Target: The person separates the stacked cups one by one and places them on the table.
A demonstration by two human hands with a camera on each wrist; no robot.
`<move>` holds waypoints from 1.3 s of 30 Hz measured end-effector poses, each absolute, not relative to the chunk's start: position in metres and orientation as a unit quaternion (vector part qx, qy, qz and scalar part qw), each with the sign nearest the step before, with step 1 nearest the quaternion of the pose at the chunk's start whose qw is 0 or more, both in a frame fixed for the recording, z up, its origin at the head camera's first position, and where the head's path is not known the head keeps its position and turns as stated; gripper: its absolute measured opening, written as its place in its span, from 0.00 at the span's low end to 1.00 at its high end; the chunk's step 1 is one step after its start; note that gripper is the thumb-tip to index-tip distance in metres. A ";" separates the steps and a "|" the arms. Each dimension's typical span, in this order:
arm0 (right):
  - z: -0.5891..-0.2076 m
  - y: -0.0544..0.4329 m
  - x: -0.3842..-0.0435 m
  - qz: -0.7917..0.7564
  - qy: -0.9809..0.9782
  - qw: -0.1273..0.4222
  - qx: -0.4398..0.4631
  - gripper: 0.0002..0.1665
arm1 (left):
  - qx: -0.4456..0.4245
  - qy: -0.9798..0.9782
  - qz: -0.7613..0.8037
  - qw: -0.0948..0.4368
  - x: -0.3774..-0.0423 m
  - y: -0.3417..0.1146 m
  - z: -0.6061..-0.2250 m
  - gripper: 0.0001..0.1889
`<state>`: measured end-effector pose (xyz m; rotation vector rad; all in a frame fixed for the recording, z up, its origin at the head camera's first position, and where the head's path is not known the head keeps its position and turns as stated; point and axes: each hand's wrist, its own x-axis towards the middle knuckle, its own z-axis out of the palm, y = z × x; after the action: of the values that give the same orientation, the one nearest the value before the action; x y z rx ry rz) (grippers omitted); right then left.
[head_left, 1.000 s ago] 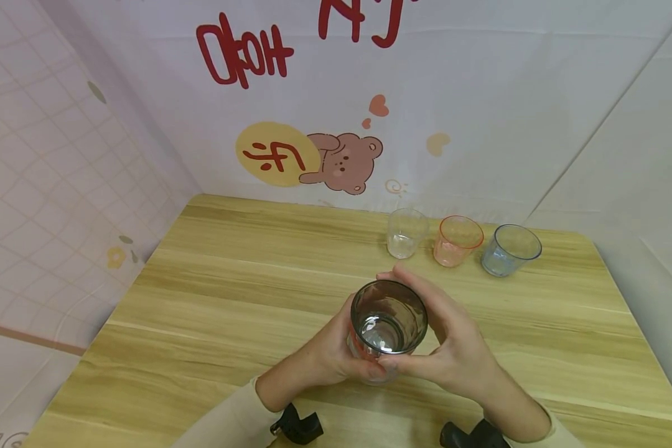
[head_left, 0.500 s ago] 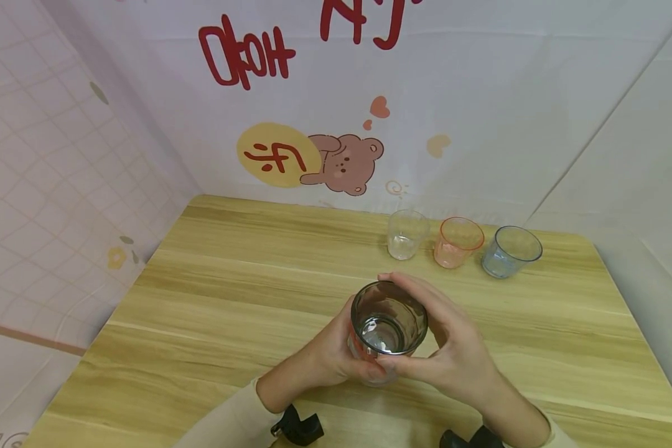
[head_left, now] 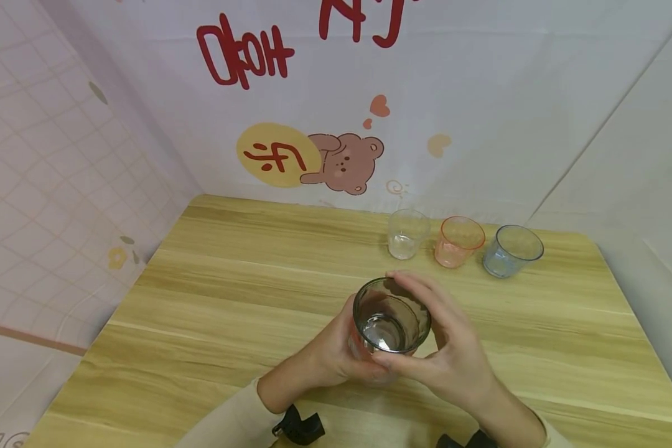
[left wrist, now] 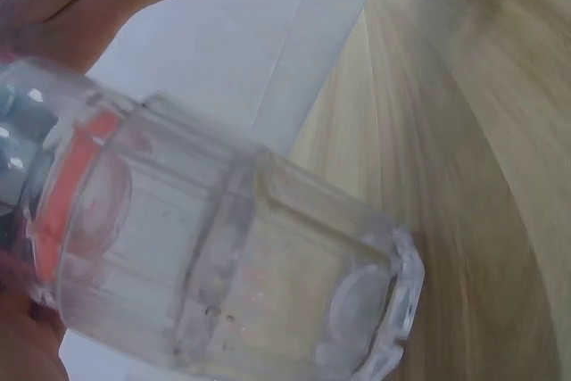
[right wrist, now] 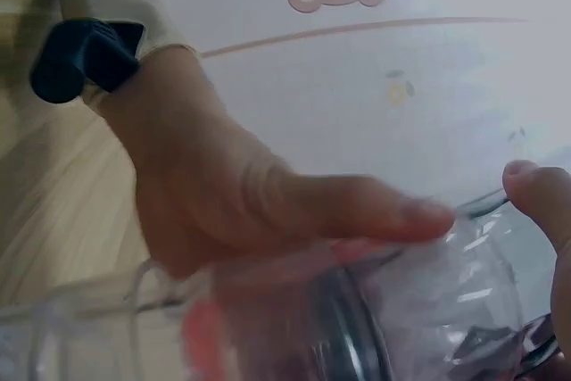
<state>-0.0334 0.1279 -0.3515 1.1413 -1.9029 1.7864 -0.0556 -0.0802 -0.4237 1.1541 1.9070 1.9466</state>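
A stack of nested cups is held above the table between both hands. Uppermost is a smoky grey cup [head_left: 394, 305], its mouth facing the head camera. In the left wrist view a clear cup [left wrist: 268, 274] with a faceted base forms the outer bottom of the stack, and a red band [left wrist: 67, 194] shows inside it. My left hand [head_left: 330, 351] grips the lower part of the stack. My right hand [head_left: 462, 354] holds the grey cup near its rim, thumb on the near side and fingers on the far side. How many cups are nested is unclear.
Behind the hands a clear cup [head_left: 406, 236], a red-rimmed cup [head_left: 450, 252] and a blue-rimmed cup [head_left: 504, 261] stand upright in a row on the wooden table [head_left: 229, 267]. A printed white backdrop [head_left: 481, 93] closes off the back.
The grey cup has tilted slightly and shifted a little to the right with my right hand. My left hand stays almost still; the three standing cups have not moved.
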 end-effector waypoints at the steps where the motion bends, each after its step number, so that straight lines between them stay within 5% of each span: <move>1: -0.350 0.127 -0.034 0.624 -0.656 0.154 0.396 0.53 | 0.384 0.647 0.653 0.087 -0.055 -0.080 -0.423 0.51; 39: -0.297 0.145 -0.036 0.680 -0.554 0.180 0.445 0.57 | 0.342 0.636 0.684 0.100 -0.050 -0.078 -0.428 0.52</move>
<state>-0.0355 0.1454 -0.2968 1.2586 -1.5654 1.9218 -0.0496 -0.0779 -0.4278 1.0121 1.8798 2.0235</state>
